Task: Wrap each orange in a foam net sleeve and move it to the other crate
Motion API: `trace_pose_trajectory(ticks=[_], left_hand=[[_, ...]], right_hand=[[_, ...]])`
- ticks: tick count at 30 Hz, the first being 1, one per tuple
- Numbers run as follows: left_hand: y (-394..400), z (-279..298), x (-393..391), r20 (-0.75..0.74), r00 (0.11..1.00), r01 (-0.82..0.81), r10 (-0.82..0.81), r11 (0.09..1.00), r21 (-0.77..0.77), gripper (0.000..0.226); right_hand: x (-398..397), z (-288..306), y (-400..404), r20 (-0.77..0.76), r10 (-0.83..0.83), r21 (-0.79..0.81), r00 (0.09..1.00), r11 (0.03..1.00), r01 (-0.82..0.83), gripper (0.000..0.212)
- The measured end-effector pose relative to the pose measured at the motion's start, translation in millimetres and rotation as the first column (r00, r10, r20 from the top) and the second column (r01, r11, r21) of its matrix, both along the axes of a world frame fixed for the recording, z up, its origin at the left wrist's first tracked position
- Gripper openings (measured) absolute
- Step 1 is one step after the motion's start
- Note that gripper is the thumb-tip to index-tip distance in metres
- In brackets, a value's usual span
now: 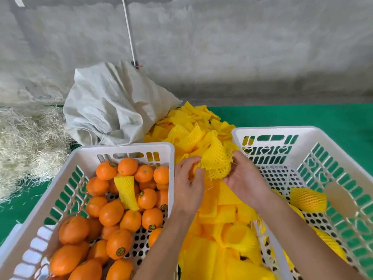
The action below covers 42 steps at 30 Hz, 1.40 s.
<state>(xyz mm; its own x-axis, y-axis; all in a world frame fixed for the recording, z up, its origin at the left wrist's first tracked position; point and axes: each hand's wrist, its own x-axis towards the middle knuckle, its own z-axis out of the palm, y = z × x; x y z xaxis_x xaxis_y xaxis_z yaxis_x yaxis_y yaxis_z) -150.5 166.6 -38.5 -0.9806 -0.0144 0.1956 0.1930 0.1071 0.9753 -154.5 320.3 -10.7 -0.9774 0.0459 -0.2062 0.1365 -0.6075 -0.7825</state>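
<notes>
The job looks barely begun. The left crate (pixel 84 199) is heaped with bare oranges (pixel 111 213), with one loose sleeve (pixel 126 191) lying on top of them near its far edge. The right crate (pixel 302 178) holds one clearly wrapped orange (pixel 307 199) against its right wall; other yellow foam lies along its near-left side, but whether that holds fruit cannot be told. Between the crates, over the pile of sleeves (pixel 212 229) on the green surface (pixel 302 116), the current orange (pixel 193 170) is mid-wrap: the left hand (pixel 188 188) curls around it, only a sliver showing, while the right hand (pixel 245 178) pinches the stretched mouth of a net (pixel 218 162) and holds it at the fruit. The net does not yet cover the orange, so this one must be sleeved and set in the right crate, and then the many remaining.
</notes>
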Motion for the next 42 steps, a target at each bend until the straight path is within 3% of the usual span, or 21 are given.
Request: trace_pose_trajectory(ticks=[4, 6, 8, 14, 18, 21, 23, 26, 29, 32, 34, 37, 40, 42], left_hand=[[3.5, 16.7, -3.5, 0.333, 0.93, 0.07, -0.155, 0.965, 0.254, 0.024], [4.6, 28.2, -8.0, 0.498, 0.84, -0.01, -0.214, 0.912, 0.409, 0.019], [2.5, 31.2, -6.9, 0.553, 0.786, -0.031, -0.276, 0.876, 0.481, 0.012], [-1.8, 29.4, -3.1, 0.484, 0.828, -0.028, -0.283, 0.842, 0.539, 0.024], [-1.3, 26.6, -8.1, 0.375, 0.912, -0.073, -0.168, 0.832, 0.55, 0.042], [-3.9, 16.6, -7.9, 0.309, 0.944, -0.074, -0.116, 0.838, 0.541, 0.04], [-7.6, 11.3, -6.4, 0.213, 0.971, -0.007, -0.11, 0.875, 0.485, 0.05], [-10.2, 13.3, -2.8, 0.095, 0.976, 0.137, -0.197, 0.888, 0.44, 0.041], [-9.8, 17.2, 0.3, 0.156, 0.946, 0.191, -0.283, 0.878, 0.439, 0.04], [-9.3, 19.5, 0.6, 0.185, 0.915, 0.252, -0.359, 0.866, 0.432, 0.055], [-9.5, 20.9, 0.7, 0.178, 0.92, 0.247, -0.349, 0.87, 0.428, 0.066], [-10.3, 19.4, -1.8, 0.162, 0.938, 0.212, -0.306, 0.877, 0.431, 0.067], [-8.0, 15.5, -3.1, 0.176, 0.961, 0.132, -0.214, 0.912, 0.389, 0.063], [-6.9, 13.2, -3.9, 0.195, 0.97, 0.069, -0.143, 0.936, 0.346, 0.064]], right_hand=[[-2.6, -3.9, -4.8, 0.045, -0.161, 0.189, 0.986, 0.971, 0.149, 0.027], [-6.5, -2.2, -2.4, 0.048, -0.209, 0.27, 0.977, 0.944, 0.189, 0.038], [-5.7, -1.0, -0.8, 0.102, -0.173, 0.247, 0.98, 0.958, 0.143, 0.052], [-8.9, -4.1, -2.7, 0.101, -0.095, 0.167, 0.99, 0.983, 0.078, 0.04], [-9.6, -6.9, -1.0, -0.024, -0.291, 0.119, 0.956, 0.949, 0.292, 0.041], [-8.4, -8.6, 1.3, -0.162, -0.371, 0.237, 0.914, 0.885, 0.401, 0.035], [-5.4, -9.8, -0.3, -0.228, -0.366, 0.347, 0.902, 0.835, 0.427, 0.043], [0.3, -10.9, -6.1, -0.261, -0.294, 0.41, 0.92, 0.829, 0.381, 0.062], [1.3, -14.5, -11.9, -0.207, -0.21, 0.413, 0.956, 0.866, 0.28, 0.053], [-2.9, -18.5, -17.1, -0.126, -0.129, 0.397, 0.984, 0.902, 0.169, 0.04], [-6.2, -17.8, -17.1, -0.095, -0.086, 0.343, 0.992, 0.933, 0.113, 0.032], [-7.8, -15.6, -14.7, -0.105, -0.044, 0.319, 0.993, 0.945, 0.076, 0.025], [-6.8, -16.5, -11.7, -0.181, -0.056, 0.454, 0.982, 0.881, 0.134, 0.023], [-4.0, -17.5, -11.7, -0.322, -0.073, 0.586, 0.944, 0.767, 0.26, 0.023]])
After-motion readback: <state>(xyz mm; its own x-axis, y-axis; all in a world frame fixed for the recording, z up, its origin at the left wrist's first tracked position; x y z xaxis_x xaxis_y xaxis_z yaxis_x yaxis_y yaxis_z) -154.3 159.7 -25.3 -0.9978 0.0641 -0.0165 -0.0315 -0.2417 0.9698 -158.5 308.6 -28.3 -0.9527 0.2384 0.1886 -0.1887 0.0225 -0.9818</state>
